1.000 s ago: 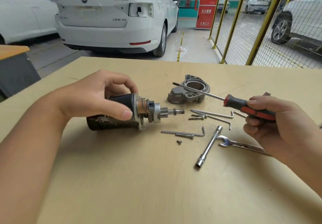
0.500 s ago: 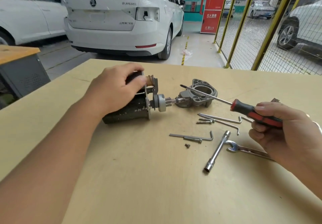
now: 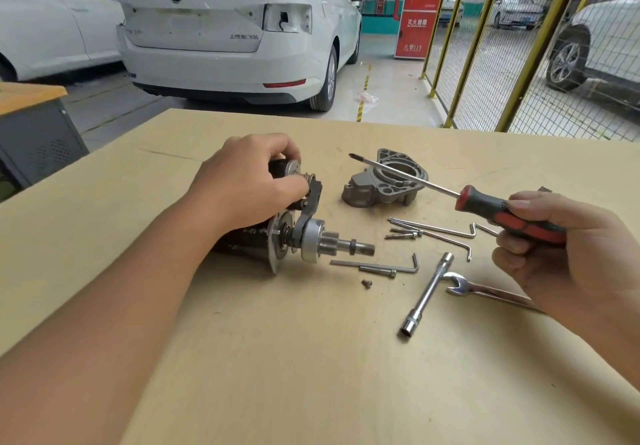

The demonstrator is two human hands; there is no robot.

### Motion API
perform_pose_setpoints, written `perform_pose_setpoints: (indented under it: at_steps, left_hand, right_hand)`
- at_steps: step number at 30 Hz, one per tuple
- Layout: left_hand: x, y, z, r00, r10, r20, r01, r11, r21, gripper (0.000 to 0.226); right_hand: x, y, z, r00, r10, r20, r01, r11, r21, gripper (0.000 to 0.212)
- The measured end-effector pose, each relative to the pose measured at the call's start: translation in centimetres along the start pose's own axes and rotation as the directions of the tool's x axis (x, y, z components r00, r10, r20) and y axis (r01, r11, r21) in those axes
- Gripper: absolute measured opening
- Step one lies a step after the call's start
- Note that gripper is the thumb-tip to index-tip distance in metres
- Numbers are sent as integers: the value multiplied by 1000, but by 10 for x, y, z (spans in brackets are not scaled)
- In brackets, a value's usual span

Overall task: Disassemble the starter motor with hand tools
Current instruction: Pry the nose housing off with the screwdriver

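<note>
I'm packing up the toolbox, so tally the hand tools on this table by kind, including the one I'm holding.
Screwdriver: 1
Hex keys: 4, one partly behind the right hand
Socket wrench: 1
Open-end spanner: 1
Total: 7

This is a car repair workshop or garage training bay. A plain wooden tabletop (image 3: 311, 358) carries loose hand tools: a socket wrench (image 3: 426, 295), a spanner (image 3: 485, 290), hex keys (image 3: 433, 231) and bolts near its right edge, with a cast metal housing (image 3: 384, 183) towards the far edge. Past the far edge a white car (image 3: 235, 32) with its tail light removed stands on a smooth concrete floor (image 3: 391, 98). Yellow-framed mesh fencing (image 3: 502, 46) closes off the right side, with more parked cars behind it, and a red fire cabinet (image 3: 417, 8) stands at the back.
</note>
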State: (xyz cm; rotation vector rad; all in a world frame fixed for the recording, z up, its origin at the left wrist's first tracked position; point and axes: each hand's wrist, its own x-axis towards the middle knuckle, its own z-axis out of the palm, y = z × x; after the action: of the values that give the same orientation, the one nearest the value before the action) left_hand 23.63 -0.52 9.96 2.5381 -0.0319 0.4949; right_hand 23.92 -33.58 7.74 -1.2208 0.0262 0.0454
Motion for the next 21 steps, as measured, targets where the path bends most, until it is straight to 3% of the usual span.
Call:
perform_pose_setpoints:
  at_steps: [5,9,21]
  left_hand:
    - [-3,1,-2,997,36,72,-28,994,-107,23]
    - [-4,3,-2,992,54,116,-33,984,-176,21]
    - [-5,-3,-6,994,26,110,12,944,-329,28]
  right_hand:
    - [-3,-2,2,998,15,53,-15,1000,-11,28]
    - [-10,-1,9,993,-51,102,61,993,-98,11]
    - [-12,3,11,986,-128,104,138,986,-91,12]
